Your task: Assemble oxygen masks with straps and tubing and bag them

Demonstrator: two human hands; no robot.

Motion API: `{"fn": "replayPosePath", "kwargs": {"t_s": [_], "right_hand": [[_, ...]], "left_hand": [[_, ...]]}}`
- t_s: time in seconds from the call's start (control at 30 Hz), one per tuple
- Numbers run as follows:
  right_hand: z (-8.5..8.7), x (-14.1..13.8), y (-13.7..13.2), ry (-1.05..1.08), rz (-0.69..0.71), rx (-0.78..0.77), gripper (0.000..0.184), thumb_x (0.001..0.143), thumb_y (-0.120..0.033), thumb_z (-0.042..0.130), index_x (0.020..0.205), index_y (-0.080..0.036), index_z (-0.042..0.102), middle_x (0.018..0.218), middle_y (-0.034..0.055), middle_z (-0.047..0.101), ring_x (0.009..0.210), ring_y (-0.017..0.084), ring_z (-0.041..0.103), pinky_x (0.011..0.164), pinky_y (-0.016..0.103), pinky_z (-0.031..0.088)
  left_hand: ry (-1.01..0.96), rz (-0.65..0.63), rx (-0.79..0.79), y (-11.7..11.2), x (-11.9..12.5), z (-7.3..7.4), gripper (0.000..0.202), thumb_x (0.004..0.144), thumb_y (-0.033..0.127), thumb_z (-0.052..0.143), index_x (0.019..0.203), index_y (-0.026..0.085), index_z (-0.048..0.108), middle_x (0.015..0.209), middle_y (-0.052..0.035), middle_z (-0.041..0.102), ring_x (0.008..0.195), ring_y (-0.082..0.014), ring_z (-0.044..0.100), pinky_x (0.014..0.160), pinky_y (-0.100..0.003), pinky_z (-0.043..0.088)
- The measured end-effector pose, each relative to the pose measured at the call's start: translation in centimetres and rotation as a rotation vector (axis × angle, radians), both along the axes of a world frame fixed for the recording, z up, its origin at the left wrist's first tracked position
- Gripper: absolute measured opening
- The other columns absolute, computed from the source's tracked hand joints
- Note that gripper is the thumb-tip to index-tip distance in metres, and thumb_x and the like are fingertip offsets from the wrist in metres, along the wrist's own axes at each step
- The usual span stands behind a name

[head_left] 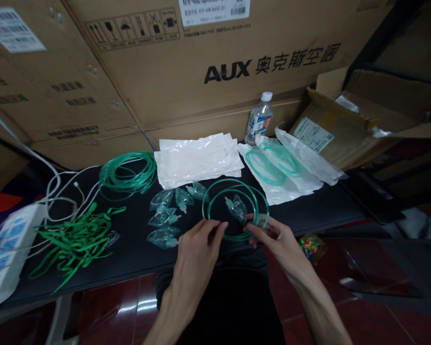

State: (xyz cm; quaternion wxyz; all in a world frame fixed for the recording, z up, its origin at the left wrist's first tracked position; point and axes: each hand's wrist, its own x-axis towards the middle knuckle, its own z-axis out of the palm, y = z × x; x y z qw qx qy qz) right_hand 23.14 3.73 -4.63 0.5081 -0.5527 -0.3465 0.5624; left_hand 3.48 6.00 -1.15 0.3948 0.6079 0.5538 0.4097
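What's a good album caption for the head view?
Right hand grips looped green tubing, left hand close by, masks alongside.

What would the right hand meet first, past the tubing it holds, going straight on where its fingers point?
Probably the clear mask seen inside the loop of green tubing, just ahead of the right hand; depth there is unclear.

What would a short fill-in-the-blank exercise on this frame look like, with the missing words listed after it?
1. The loop of tubing at the left hand and right hand is ____ in colour.
2. The bottle has a cap coloured ____.
3. In large Latin letters, the big carton bears the name ____.
4. As seen in the picture, the open cardboard box lies to the ____ of the bottle.

Missing words: green; white; AUX; right.
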Motion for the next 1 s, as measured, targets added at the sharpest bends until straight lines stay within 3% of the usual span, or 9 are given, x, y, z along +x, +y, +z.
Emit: {"fn": "replayPosePath", "kwargs": {"t_s": [0.17, 0.3, 0.4, 0.5, 0.6, 0.73, 0.9, 1.0], "right_hand": [[0.0, 0.2, -0.1, 0.008, 0.015, -0.002, 0.043, 0.08, -0.047, 0.087, 0.111, -0.019, 0.078, 0.087, 0.0062, 0.081, 0.062, 0.016, 0.065, 0.061, 0.032, 0.054], [-0.2, 0.1, -0.1, 0.031, -0.008, 0.02, 0.04, 0.081, -0.046, 0.086, 0.108, -0.022, 0.071, 0.091, 0.0055, 0.081, 0.059, 0.016, 0.066, 0.058, 0.03, 0.052], [-0.4, 0.1, -0.1, 0.041, -0.044, 0.029, 0.035, 0.081, -0.047, 0.086, 0.099, -0.022, 0.069, 0.087, 0.0039, 0.08, 0.058, 0.015, 0.065, 0.058, 0.03, 0.052], [-0.6, 0.1, 0.0, 0.045, -0.088, 0.033, 0.034, 0.078, -0.045, 0.089, 0.095, -0.022, 0.071, 0.077, 0.0001, 0.075, 0.057, 0.015, 0.064, 0.056, 0.028, 0.051], [-0.8, 0.1, 0.1, 0.047, -0.137, 0.031, 0.03, 0.078, -0.045, 0.088, 0.091, -0.021, 0.076, 0.071, -0.0011, 0.07, 0.058, 0.015, 0.063, 0.054, 0.027, 0.049], [-0.9, -0.2, 0.2, 0.058, -0.2, 0.01, 0.03, 0.078, -0.044, 0.088, 0.092, -0.018, 0.078, 0.066, -0.0005, 0.068, 0.056, 0.015, 0.061, 0.049, 0.025, 0.046], [-1.3, -0.7, 0.5, 0.081, -0.298, 0.014, 0.034, 0.073, -0.041, 0.091, 0.092, -0.019, 0.073, 0.068, -0.0007, 0.071, 0.051, 0.014, 0.061, 0.044, 0.024, 0.045], [-1.5, -1.1, 0.6, 0.082, -0.354, 0.014, 0.034, 0.073, -0.041, 0.092, 0.088, -0.019, 0.07, 0.066, -0.0021, 0.069, 0.049, 0.012, 0.059, 0.043, 0.023, 0.042]], "left_hand": [[-0.019, 0.077, -0.074, 2.5, 2.4, -0.8, 0.019, 0.081, 0.011, 0.079, 0.092, 0.025, 0.083, 0.084, -0.0045, 0.072, 0.062, -0.0199, 0.058, 0.067, -0.028, 0.038], [0.053, 0.084, -0.081, 3.9, 3.7, -1.6, 0.014, 0.079, 0.025, 0.085, 0.091, 0.022, 0.079, 0.084, -0.0064, 0.068, 0.082, -0.0286, 0.063, 0.082, -0.033, 0.04], [0.095, 0.065, -0.093, 4.5, 4.4, -1.9, 0.03, 0.069, 0.036, 0.093, 0.09, 0.023, 0.077, 0.086, -0.0061, 0.065, 0.09, -0.0321, 0.063, 0.087, -0.035, 0.04], [0.176, 0.065, -0.092, 4.8, 5.0, -2.1, 0.04, 0.063, 0.037, 0.096, 0.094, 0.023, 0.074, 0.097, -0.0075, 0.066, 0.094, -0.0322, 0.064, 0.086, -0.035, 0.043], [0.188, 0.062, -0.081, 4.6, 5.4, -2.3, 0.042, 0.065, 0.03, 0.094, 0.1, 0.024, 0.072, 0.101, -0.007, 0.069, 0.086, -0.0278, 0.066, 0.08, -0.033, 0.044], [0.046, 0.037, -0.092, 4.1, 5.4, -2.5, 0.046, 0.073, 0.025, 0.089, 0.114, 0.026, 0.068, 0.094, -0.0053, 0.076, 0.082, -0.0261, 0.071, 0.076, -0.031, 0.046], [-0.05, 0.015, -0.032, 3.8, 3.9, -2.2, 0.052, 0.084, 0.032, 0.083, 0.132, 0.03, 0.066, 0.117, -0.0073, 0.078, 0.101, -0.0272, 0.074, 0.089, -0.033, 0.052], [-0.042, -0.074, 0.047, 3.9, 2.8, -2.2, 0.051, 0.09, 0.031, 0.077, 0.14, 0.032, 0.065, 0.135, -0.0074, 0.071, 0.118, -0.0286, 0.069, 0.1, -0.036, 0.05]]}}
